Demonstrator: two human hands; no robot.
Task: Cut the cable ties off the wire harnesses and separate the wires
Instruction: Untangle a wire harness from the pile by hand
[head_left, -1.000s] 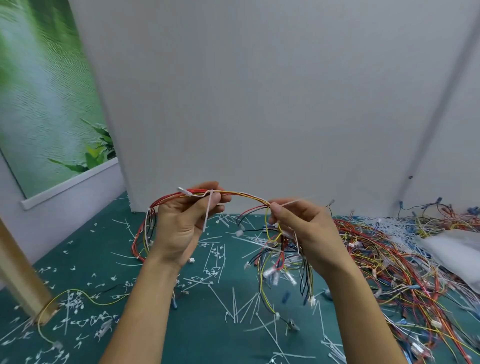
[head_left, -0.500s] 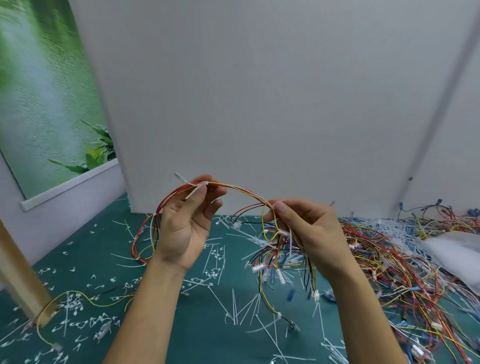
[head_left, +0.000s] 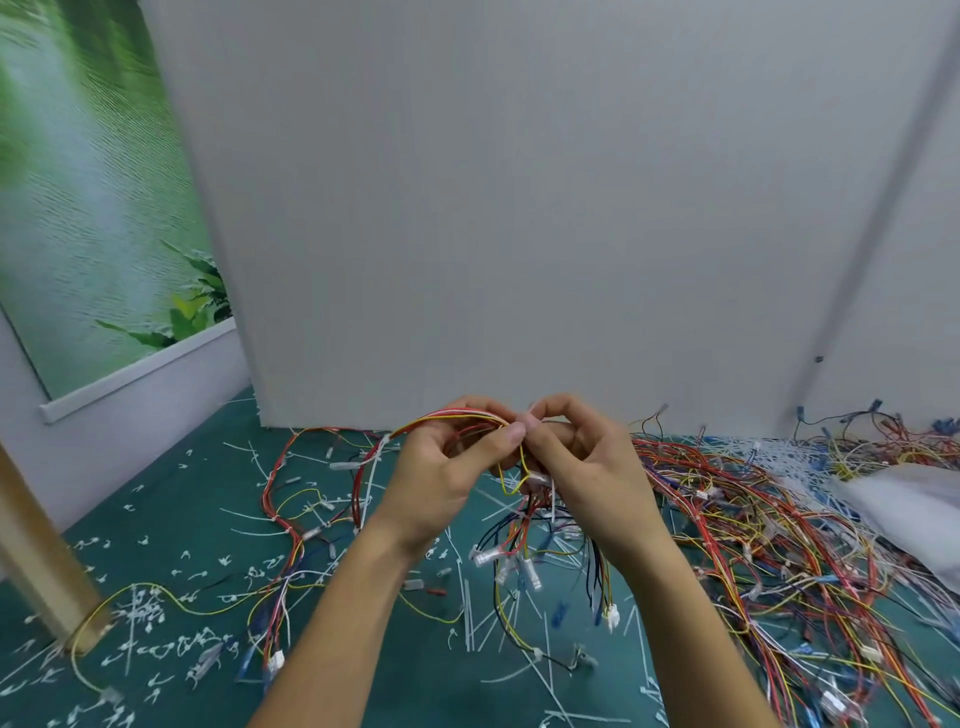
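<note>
The wire harness (head_left: 447, 417) is light and limp, we judge. It bends wherever we stop supporting it, its thin insulated strands are easy to snag, and its small plastic connectors (head_left: 530, 571) would catch in other loops. So we take hold on the bundled run close to a tie, not by a single strand or a plug. It is a bunch of red, yellow, orange and black wires. It arches over the knuckles of our left hand (head_left: 441, 473), trails down to that hand's left onto the table, and hangs in a loose tangle below both hands.

Our left hand is curled round the run, thumb and forefinger pinching it. Our right hand (head_left: 592, 467) meets it fingertip to fingertip and pinches the same spot. A small white bit shows there; we cannot tell whether it is a tie. A white cable tie (head_left: 375, 457) still binds the run just left of our left hand.

Under the hands, cut tie scraps (head_left: 467, 608) litter the green table (head_left: 182, 519). A heap of wires (head_left: 753, 519) lies to the right of our right hand.
</note>
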